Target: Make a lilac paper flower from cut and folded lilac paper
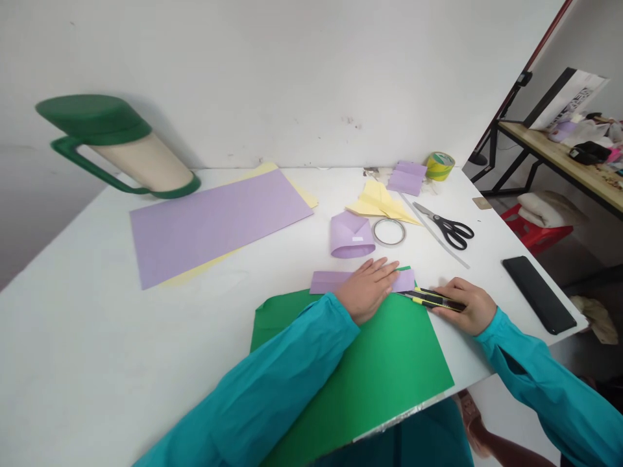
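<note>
My left hand (368, 290) lies flat with its fingers stretched out, pressing a purple paper strip (327, 282) down over the far edge of a green sheet (403, 363). A small green corner shows past the strip beyond my fingertips. My right hand (468, 305) is closed around a black and yellow utility knife (440, 299). The knife points left, its tip at the lower right edge of the strip, on or just above the green sheet; I cannot tell whether it touches. My left palm hides the middle of the strip.
Beyond my hands are a folded purple paper piece (351, 237), a tape roll (389, 231), folded yellow paper (377, 202), scissors (448, 226) and yellow-green tape (439, 167). A large purple sheet (219, 224) and a green-lidded jug (146, 155) stand left; a black phone (538, 293) lies right.
</note>
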The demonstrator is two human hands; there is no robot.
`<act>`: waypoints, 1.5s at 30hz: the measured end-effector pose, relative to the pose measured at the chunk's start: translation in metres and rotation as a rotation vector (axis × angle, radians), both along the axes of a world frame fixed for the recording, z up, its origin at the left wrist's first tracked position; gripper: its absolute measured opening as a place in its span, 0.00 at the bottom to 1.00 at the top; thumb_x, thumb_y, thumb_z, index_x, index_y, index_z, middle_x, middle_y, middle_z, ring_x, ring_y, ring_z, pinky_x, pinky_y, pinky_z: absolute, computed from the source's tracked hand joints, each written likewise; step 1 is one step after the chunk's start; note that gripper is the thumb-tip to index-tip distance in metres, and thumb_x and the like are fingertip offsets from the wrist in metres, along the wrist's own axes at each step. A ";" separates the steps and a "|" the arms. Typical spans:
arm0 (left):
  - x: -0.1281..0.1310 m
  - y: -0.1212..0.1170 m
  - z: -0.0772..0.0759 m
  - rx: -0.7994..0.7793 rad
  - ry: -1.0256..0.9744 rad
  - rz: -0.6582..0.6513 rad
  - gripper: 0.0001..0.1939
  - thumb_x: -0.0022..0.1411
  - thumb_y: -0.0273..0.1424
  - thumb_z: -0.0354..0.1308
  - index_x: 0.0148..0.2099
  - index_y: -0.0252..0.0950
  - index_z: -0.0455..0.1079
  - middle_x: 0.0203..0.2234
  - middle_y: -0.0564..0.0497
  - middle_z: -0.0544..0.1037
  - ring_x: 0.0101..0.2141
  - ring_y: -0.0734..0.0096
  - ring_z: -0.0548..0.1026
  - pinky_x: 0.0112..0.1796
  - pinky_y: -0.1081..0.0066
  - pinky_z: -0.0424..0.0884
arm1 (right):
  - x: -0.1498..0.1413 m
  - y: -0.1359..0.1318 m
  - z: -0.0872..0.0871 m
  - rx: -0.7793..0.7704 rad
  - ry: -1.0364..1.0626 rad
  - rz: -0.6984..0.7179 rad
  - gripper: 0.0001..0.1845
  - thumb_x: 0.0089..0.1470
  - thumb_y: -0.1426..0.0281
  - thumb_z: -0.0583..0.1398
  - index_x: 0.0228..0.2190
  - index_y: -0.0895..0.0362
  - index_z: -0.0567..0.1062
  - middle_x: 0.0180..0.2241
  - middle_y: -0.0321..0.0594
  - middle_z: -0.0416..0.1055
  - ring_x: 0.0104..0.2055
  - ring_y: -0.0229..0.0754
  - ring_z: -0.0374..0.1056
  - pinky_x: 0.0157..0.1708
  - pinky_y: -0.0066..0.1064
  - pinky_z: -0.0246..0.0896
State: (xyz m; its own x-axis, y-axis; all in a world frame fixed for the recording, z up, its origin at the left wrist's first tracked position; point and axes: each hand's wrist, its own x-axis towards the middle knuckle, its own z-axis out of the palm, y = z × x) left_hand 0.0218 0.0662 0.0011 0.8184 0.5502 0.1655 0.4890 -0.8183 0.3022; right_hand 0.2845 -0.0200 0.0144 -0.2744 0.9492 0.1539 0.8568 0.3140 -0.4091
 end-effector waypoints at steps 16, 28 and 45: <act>-0.060 -0.005 -0.029 0.110 0.057 -0.111 0.32 0.66 0.48 0.35 0.66 0.38 0.48 0.63 0.46 0.58 0.63 0.60 0.50 0.61 0.57 0.41 | 0.005 0.013 0.000 0.006 -0.018 0.025 0.21 0.52 0.55 0.58 0.44 0.52 0.76 0.34 0.42 0.70 0.31 0.40 0.68 0.30 0.30 0.64; -0.061 -0.004 -0.031 0.158 0.039 -0.123 0.32 0.67 0.48 0.33 0.66 0.36 0.49 0.63 0.46 0.57 0.64 0.61 0.49 0.61 0.58 0.39 | 0.004 0.014 -0.003 0.039 -0.027 0.040 0.23 0.54 0.53 0.57 0.44 0.54 0.76 0.33 0.43 0.70 0.30 0.40 0.68 0.29 0.30 0.63; -0.062 -0.004 -0.033 0.151 0.067 -0.122 0.32 0.67 0.47 0.34 0.67 0.35 0.46 0.63 0.47 0.56 0.64 0.61 0.48 0.61 0.58 0.39 | 0.016 0.020 0.003 0.023 0.052 0.117 0.21 0.53 0.56 0.59 0.45 0.54 0.76 0.33 0.41 0.70 0.30 0.39 0.68 0.30 0.30 0.65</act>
